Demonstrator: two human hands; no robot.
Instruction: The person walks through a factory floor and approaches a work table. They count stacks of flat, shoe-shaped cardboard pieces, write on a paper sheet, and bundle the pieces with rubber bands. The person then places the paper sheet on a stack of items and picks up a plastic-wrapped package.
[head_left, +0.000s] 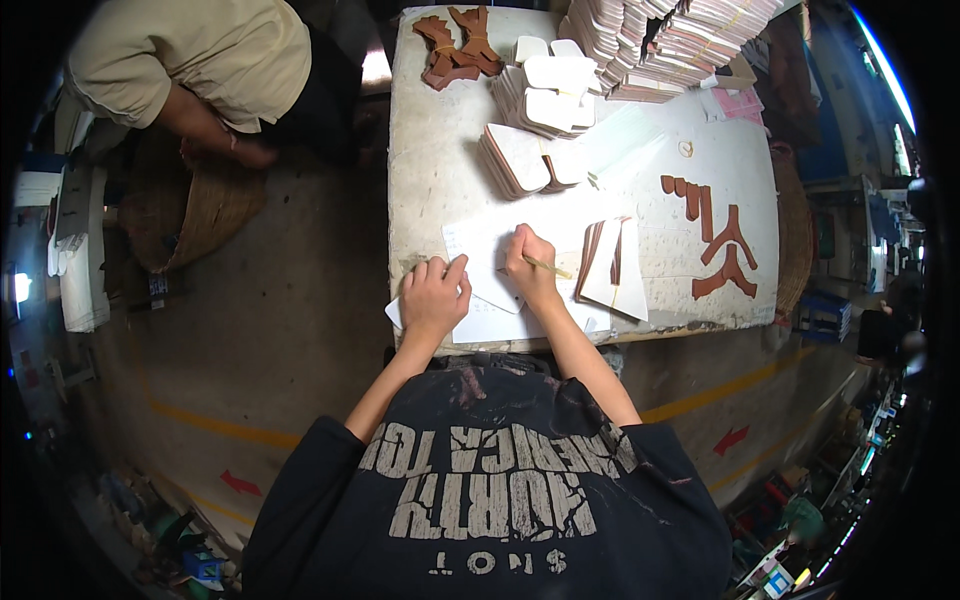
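Observation:
My right hand (pixel 530 264) grips a slim yellowish pen (pixel 556 270), its fingertips low over white paper. My left hand (pixel 435 297) rests with its fingers spread on the paper's left part. Beneath both hands lie white sheets (pixel 478 326), one with faint marks, and a white cut piece (pixel 488 268) with rounded corners. What the pen tip touches is hidden by my fingers. Right of my right hand sits a banded bundle of white and brown pieces (pixel 618 272).
Stacks of white-topped pieces (pixel 520 160) and a tall pile of banded bundles (pixel 650 50) stand at the table's far side. Brown cut pieces lie at the right (pixel 725 255) and far left (pixel 456 48). A person (pixel 200 70) bends over a woven basket (pixel 190 215) beyond the left edge.

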